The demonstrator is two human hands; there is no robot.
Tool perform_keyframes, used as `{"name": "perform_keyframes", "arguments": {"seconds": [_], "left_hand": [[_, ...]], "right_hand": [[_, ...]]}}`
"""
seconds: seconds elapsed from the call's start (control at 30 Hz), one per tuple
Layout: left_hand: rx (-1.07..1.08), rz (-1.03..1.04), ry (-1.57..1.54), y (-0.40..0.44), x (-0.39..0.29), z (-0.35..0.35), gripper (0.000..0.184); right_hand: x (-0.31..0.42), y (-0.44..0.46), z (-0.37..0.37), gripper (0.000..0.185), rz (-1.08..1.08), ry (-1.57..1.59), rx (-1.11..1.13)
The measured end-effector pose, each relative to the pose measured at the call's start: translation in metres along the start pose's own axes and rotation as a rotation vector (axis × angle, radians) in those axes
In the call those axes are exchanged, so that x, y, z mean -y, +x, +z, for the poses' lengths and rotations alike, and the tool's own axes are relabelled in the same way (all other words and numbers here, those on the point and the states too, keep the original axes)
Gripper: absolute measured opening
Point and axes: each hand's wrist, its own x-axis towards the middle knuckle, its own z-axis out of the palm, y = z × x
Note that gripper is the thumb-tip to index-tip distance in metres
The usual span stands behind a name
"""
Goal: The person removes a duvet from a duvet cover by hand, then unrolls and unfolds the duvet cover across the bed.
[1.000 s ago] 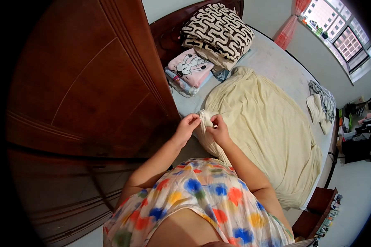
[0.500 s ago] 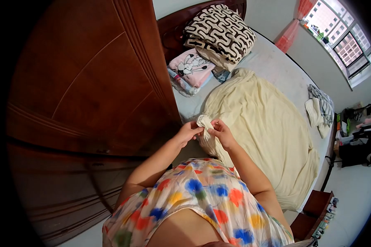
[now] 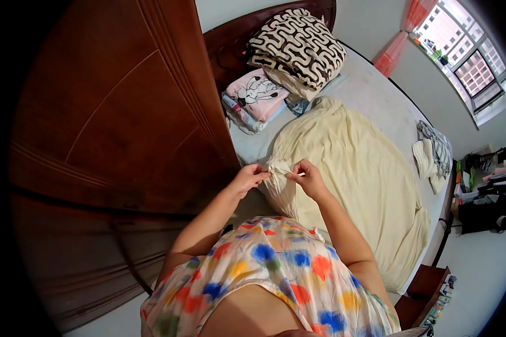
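A large cream cloth cover (image 3: pixel 348 174) lies spread and wrinkled over the bed, its near corner drawn up toward me. That corner is bunched into a small knot-like gather between my two hands. My left hand (image 3: pixel 249 178) pinches the gather from the left, thumb and fingers pressed together. From the right, my right hand (image 3: pixel 308 178) pinches a whitish end of the same corner. Whether this end is a tie or just the cloth's tip, I cannot tell.
Close on the left stands a dark wooden wardrobe (image 3: pixel 112 101). A patterned folded quilt (image 3: pixel 301 48) and pink folded bedding (image 3: pixel 256 94) rest at the bed's head. Folded clothes (image 3: pixel 430 151) lie on the far edge, near a cluttered shelf (image 3: pixel 489 191).
My hands have moved slightly apart, with the whitish end now stretched sideways between them. The view has shifted a little.
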Motion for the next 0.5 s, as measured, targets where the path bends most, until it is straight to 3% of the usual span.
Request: {"name": "perform_keyframes", "arguments": {"seconds": [0.27, 0.37, 0.5], "left_hand": [[-0.089, 0.056, -0.145, 0.013, 0.015, 0.013, 0.015], [-0.184, 0.181, -0.206, 0.007, 0.015, 0.029, 0.022], [-0.226, 0.182, -0.122, -0.013, 0.003, 0.045, 0.028]], "right_hand": [[-0.023, -0.003, -0.008, 0.013, 0.441, 0.748, 0.155], [-0.029, -0.003, -0.005, 0.013, 0.478, 0.873, 0.234], [-0.023, 0.001, 0.002, 0.012, 0.444, 0.906, 0.342]]}}
